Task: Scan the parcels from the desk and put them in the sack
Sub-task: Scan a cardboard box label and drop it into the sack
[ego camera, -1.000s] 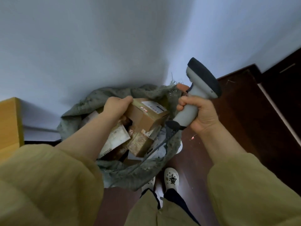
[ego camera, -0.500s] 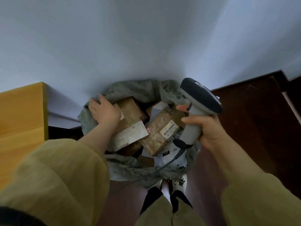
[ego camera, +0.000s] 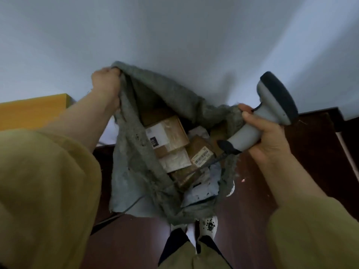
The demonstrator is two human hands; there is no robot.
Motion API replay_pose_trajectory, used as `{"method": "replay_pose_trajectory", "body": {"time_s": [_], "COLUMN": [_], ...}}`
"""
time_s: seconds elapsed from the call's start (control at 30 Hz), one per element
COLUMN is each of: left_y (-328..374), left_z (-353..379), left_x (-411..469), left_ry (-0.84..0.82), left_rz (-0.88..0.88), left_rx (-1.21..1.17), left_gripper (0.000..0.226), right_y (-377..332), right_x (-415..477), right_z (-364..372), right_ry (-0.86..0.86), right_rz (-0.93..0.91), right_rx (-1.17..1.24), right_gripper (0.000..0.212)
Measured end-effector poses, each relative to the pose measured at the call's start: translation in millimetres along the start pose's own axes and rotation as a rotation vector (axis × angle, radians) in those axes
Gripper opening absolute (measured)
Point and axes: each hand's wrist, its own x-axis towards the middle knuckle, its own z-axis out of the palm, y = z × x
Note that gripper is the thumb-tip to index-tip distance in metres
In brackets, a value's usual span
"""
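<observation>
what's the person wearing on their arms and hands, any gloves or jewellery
The left sleeve and right sleeve are loose, wide, mustard-olive fabric, ending short of the wrists. The left hand and right hand are bare: no gloves, rings or watch show.

1. Left hand is reaching up at far left, fingers curling tight over the rim of the sack, bunching the cloth.
2. Left forearm is running bare from near left up to the hand, with the mustard sleeve bunching at the elbow.
3. Right hand is sitting lower at right, fingers wrapping the handle of the scanner, fingertips showing on its left side.
4. Right forearm is angling in from near right, bare to the sleeve.
5. Feet are standing close together, near centre.
</observation>
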Motion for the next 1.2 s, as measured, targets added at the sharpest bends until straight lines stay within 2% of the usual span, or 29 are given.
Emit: {"method": "replay_pose_trajectory", "body": {"time_s": [0.07,0.13,0.2,0.27,0.37,0.53,0.6,0.67,0.77,0.87,0.93,1.03,1.07,1.13,1.2], "left_y": [21.9,17.0,-11.7,-48.4,-72.9,8.1,29.3,20.6,-26.6,-59.8,-70.7,-75.4,-76.4,-83.6,-94.6], "left_z": [-7.8,-14.6,-21.4,-31.8,-46.0,-36.1,-29.2,-31.0,-48.3,-63.4,-71.3,-80.9,-83.6,-89.0,-92.3], "left_x": [0.7,-1.9,-6.8,-16.3,-28.4,-15.3,-20.6,-23.1,-19.6,-13.3,-8.8,-7.2,-8.2,-15.6,-28.1], "left_ry": [0.012,0.039,0.08,0.089,0.091,0.003,-0.012,-0.024,-0.037,-0.03,-0.018,0.038,0.055,0.073,0.039], "left_rz": [0.028,0.011,-0.068,-0.156,-0.224,-0.111,-0.063,-0.075,-0.179,-0.231,-0.186,-0.031,0.0,0.054,0.157], "left_rx": [-0.13,-0.161,-0.009,0.173,0.289,-0.011,-0.01,0.026,0.25,0.359,0.511,0.845,0.966,1.162,1.296], "left_gripper": [0.022,0.019,0.021,0.024,0.023,0.016,0.018,0.019,0.019,0.037,0.05,0.034,0.045,0.086,0.1], "right_y": [-10.2,-10.2,-1.9,9.3,17.0,-9.3,-16.2,-8.5,14.3,27.4,33.5,36.0,35.1,33.2,35.0], "right_x": [-3.8,-6.9,-5.9,-5.3,-4.7,-18.4,-25.1,-27.1,-27.4,-30.9,-33.9,-37.8,-39.0,-43.8,-52.1], "right_z": [8.2,9.9,6.3,-1.0,-8.9,24.9,33.0,26.2,-1.7,-22.0,-29.1,-30.3,-29.6,-28.5,-28.4], "right_ry": [-0.078,-0.099,-0.033,0.065,0.18,-0.018,-0.083,-0.036,0.156,0.267,0.299,0.339,0.347,0.35,0.343], "right_rz": [-0.046,-0.066,-0.06,0.005,0.087,0.008,0.002,-0.001,0.018,0.018,0.008,-0.024,-0.035,-0.044,-0.013], "right_rx": [0.022,0.0,-0.058,-0.128,-0.083,0.059,0.074,0.018,-0.112,-0.146,-0.164,-0.202,-0.219,-0.267,-0.302], "right_gripper": [0.065,0.051,0.034,0.027,0.023,0.029,0.026,0.024,0.024,0.026,0.028,0.028,0.029,0.031,0.032]}}
